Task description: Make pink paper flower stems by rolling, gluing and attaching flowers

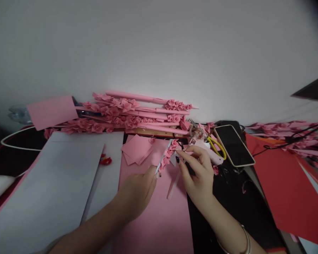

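A plain grey-white wall (159, 46) rises behind a dark tabletop (241, 211) crowded with paper. Along the wall's foot lies a pile of pink paper flowers (124, 114) on rolled pink stems. In the middle, above a large pink sheet (153, 222), a flower stick (167, 157) is held up at a slant, its upper end leaning to the right. The stick itself is thin, straight and pale bluish-white; along its right side runs a close row of small pink blossoms, folded with pointed, curling petals and darker pink in their creases. The blossoms sit thickly from the top down to near the grip.

The left hand (136, 192) pinches the lower end between thumb and fingers. The right hand (198, 176) has its fingers bent and narrowed toward the upper blossoms; whether its fingertips grip anything cannot be told for certain, as the detail is soft there. Pink paper squares (137, 150) lie just beyond the left hand, and yellow-handled scissors (221, 150) rest near a phone (234, 145).
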Demonstrator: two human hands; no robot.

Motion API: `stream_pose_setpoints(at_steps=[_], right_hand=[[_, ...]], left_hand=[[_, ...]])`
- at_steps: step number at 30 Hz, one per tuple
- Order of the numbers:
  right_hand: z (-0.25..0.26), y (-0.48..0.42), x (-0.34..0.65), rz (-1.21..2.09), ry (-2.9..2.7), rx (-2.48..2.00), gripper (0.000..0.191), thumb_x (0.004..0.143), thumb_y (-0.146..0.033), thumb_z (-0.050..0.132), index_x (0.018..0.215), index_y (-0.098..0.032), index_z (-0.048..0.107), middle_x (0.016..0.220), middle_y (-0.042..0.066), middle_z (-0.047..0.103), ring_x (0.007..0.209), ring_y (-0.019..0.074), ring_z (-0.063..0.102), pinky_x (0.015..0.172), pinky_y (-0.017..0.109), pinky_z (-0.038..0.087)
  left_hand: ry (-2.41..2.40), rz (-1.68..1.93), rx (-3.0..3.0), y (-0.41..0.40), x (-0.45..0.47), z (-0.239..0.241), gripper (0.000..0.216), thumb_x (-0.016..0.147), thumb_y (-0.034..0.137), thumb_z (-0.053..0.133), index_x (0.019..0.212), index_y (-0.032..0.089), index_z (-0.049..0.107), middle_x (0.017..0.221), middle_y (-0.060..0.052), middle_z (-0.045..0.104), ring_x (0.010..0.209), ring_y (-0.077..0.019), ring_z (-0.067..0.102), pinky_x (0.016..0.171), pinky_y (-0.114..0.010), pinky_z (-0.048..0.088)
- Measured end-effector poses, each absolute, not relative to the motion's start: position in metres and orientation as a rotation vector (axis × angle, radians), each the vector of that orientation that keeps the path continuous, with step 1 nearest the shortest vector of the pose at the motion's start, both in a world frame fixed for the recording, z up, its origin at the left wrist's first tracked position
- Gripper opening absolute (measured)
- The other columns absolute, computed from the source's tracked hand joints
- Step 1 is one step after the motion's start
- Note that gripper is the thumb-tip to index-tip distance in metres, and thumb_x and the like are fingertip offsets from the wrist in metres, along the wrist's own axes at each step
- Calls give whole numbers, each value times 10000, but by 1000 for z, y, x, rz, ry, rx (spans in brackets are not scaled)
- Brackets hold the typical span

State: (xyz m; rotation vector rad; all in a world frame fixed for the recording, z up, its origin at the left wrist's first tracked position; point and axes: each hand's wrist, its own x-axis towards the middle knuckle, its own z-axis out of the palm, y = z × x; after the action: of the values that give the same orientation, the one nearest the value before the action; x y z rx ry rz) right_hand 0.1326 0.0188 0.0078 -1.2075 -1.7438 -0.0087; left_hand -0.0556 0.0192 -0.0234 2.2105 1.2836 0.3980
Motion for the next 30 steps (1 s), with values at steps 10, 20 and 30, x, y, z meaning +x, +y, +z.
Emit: stream_pose_setpoints(at_steps=[10, 20, 30], right_hand=[[8, 19, 132, 23, -1788, -1236, 394, 837, -27, 529, 1164, -232, 602, 1045, 77, 503, 985, 202, 517, 749, 364, 462], [6, 19, 131, 78, -1820, -1229, 439, 836, -44, 525, 1222, -251, 559, 1066, 82, 489, 1003, 213, 506, 764, 377, 469], [12, 15, 137, 129, -1802, -1217, 411, 844, -85, 506, 1236, -209, 522, 1033, 86, 548, 969, 214, 533, 781, 370, 475]], left_hand=[[1283, 376, 2217, 19, -55, -19, 251, 919, 265, 209, 877, 215, 452, 490, 49, 441, 411, -140, 433, 478, -254, 184], [1244, 512, 2072, 20, -56, -29, 160, 913, 285, 340, 830, 229, 464, 480, 53, 413, 390, -128, 363, 477, -268, 152], [1136, 638, 1531, 28, -54, -9, 169, 953, 283, 313, 810, 220, 376, 396, 113, 348, 356, -108, 354, 437, -228, 297]])
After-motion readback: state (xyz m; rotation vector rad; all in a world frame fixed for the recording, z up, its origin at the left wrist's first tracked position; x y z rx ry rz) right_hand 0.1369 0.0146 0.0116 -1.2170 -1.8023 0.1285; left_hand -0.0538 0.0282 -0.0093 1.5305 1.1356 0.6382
